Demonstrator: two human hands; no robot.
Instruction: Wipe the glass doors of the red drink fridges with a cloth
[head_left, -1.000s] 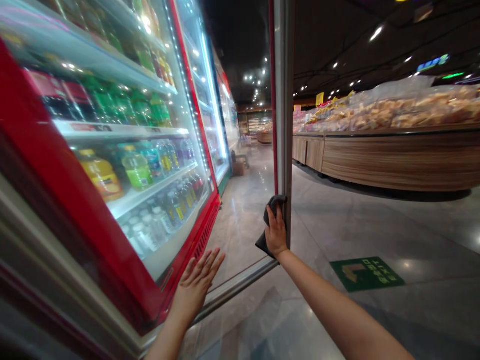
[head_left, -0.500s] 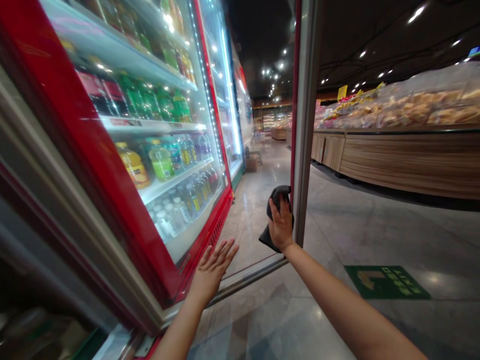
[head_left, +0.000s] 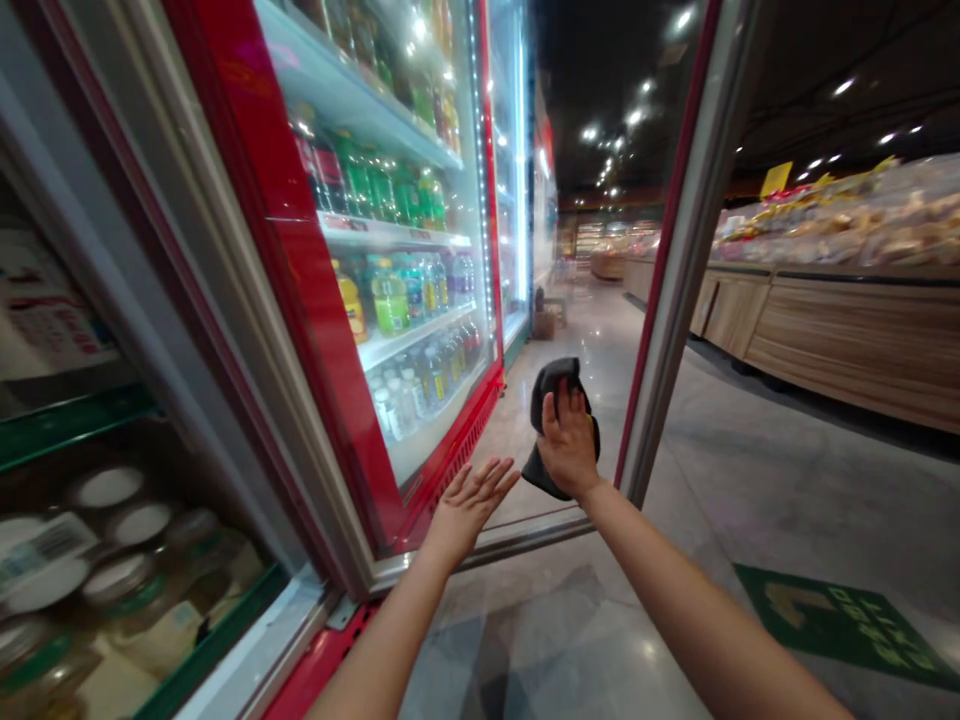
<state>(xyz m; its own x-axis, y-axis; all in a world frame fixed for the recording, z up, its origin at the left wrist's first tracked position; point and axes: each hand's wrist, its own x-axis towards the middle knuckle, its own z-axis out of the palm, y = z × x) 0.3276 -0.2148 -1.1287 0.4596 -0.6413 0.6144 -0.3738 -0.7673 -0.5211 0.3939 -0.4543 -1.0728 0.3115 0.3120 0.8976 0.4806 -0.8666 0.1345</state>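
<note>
My right hand (head_left: 571,445) presses a folded black cloth (head_left: 553,378) flat against the glass of an open cooler door (head_left: 686,240), low down near its outer edge. The cloth sticks out above and below the palm. Fingers of my left hand (head_left: 474,505) are stretched out, palm down, above the door's metal bottom rail (head_left: 525,543). Nothing is in that hand; whether it touches the glass I cannot tell. Through the pane I see a red-framed drinks cooler (head_left: 480,410) with bottles on its shelves.
Jars (head_left: 124,590) stand on a green-edged shelf inside the cooler at lower left. On the right is a wood-panelled display counter (head_left: 862,320) piled with packaged goods. A green exit sign (head_left: 844,625) lies on the grey floor.
My view has turned left, so the door and counter sit further right and the jars now show. The cloth has shifted away from the door's outer edge, towards my left hand.
</note>
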